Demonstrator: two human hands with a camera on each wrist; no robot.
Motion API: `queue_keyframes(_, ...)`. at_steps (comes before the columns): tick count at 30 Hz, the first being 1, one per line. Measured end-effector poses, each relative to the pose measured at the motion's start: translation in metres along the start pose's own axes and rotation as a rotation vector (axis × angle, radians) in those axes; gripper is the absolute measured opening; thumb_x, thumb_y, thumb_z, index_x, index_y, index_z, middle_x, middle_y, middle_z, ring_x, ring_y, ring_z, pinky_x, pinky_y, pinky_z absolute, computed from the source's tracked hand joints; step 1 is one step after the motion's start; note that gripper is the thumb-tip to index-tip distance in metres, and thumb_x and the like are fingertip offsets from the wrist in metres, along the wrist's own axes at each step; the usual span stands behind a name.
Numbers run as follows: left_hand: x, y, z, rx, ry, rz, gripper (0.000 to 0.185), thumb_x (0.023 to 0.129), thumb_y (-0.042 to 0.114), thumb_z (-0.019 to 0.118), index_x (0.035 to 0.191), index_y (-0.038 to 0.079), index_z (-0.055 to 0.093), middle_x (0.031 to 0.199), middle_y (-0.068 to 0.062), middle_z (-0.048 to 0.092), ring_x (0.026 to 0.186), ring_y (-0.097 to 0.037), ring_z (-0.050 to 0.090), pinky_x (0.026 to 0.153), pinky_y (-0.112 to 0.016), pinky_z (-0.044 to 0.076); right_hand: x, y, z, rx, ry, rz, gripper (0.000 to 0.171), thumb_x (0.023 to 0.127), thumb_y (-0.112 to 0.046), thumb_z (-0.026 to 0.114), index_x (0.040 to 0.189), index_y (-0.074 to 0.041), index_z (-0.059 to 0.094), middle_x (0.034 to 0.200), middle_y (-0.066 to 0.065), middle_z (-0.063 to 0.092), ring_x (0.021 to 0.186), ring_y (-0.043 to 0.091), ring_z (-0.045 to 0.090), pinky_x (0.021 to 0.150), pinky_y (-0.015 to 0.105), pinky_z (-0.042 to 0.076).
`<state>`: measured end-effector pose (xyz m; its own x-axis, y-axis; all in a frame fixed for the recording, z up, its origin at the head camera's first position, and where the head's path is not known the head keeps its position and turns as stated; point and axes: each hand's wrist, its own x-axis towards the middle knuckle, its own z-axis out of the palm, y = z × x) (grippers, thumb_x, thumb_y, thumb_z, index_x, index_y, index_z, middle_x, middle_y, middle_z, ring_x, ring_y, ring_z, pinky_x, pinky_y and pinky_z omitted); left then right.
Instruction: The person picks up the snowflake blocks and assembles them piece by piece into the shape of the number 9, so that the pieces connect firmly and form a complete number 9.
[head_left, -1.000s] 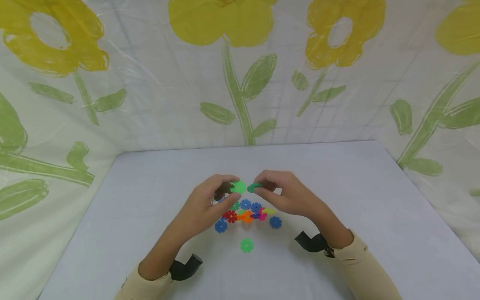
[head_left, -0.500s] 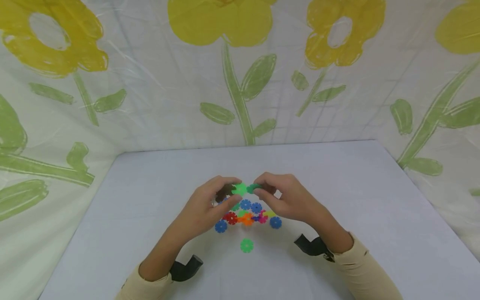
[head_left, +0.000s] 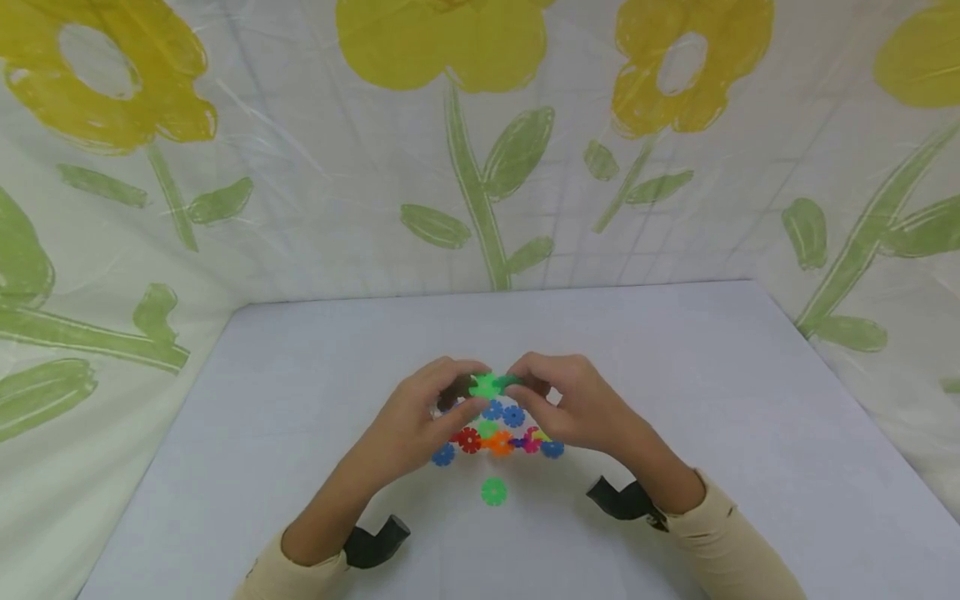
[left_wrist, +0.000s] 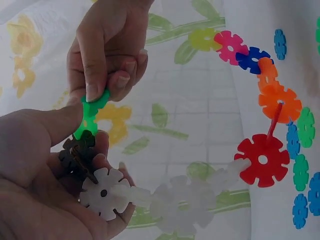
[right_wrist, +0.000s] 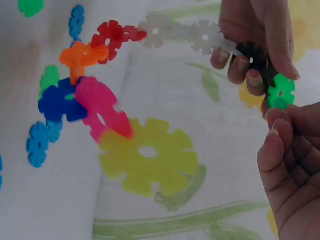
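Observation:
My left hand [head_left: 420,421] grips a chain of interlocking plastic snowflake discs near its bright green snowflake disc [head_left: 485,386]. My right hand [head_left: 573,404] pinches a second green snowflake disc [left_wrist: 98,101], which meets the bright green one edge to edge; how deep the slots sit is hidden by fingertips. From the left palm the chain runs through black discs [left_wrist: 80,152], a clear disc [left_wrist: 112,187], a red disc [left_wrist: 267,172], an orange disc [left_wrist: 277,102], a dark blue disc [right_wrist: 60,102] and a pink disc [right_wrist: 97,102] to a yellow disc [right_wrist: 170,172], hanging in a loop.
Loose blue snowflake discs [head_left: 513,416] and green ones lie on the white table [head_left: 300,350] beyond and beneath the chain. A single green disc [head_left: 493,492] lies nearer to me. A flower-printed curtain [head_left: 337,167] stands behind the table.
The gap between the two green discs has closed, and they now meet. Both hands have sunk slightly, the left one shifting a little to the right; the chain moved down with them.

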<state>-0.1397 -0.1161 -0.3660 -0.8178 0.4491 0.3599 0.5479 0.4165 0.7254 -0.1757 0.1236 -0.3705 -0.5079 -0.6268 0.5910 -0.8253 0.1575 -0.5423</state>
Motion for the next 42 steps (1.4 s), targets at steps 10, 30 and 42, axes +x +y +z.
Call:
queue_keyframes(10,0.001,0.001,-0.002,0.014,-0.004,-0.003,0.037,0.093,0.019,0.074,0.127,0.01,0.062,0.095,0.008,0.059,0.08,-0.017,0.056,0.069,-0.029,0.053,0.001,0.002,0.008,0.06,0.038,0.035,0.018,0.089,0.008,0.068,0.098,-0.007,0.066,0.073,-0.007,0.061,0.062,0.005,0.056,0.062,0.025,0.056)
queue_keyframes(30,-0.003,-0.009,-0.023,0.109,0.086,-0.026,0.03,0.098,0.015,0.062,0.128,0.011,0.059,0.108,0.004,0.059,0.084,-0.01,0.056,0.072,-0.028,0.054,-0.002,-0.008,0.017,-0.045,-0.404,0.126,0.003,0.094,-0.011,0.071,0.097,-0.012,0.07,0.079,-0.014,0.06,0.066,0.0,0.05,0.06,0.016,0.047)
queue_keyframes(42,-0.001,-0.009,-0.021,0.015,0.159,-0.08,0.026,0.1,0.014,0.056,0.126,0.009,0.058,0.117,-0.002,0.057,0.093,-0.015,0.054,0.077,-0.032,0.052,-0.014,-0.007,0.066,-0.408,-0.866,0.408,0.024,0.085,-0.02,0.081,0.104,-0.018,0.066,0.072,-0.01,0.052,0.065,0.007,0.049,0.061,0.018,0.045)
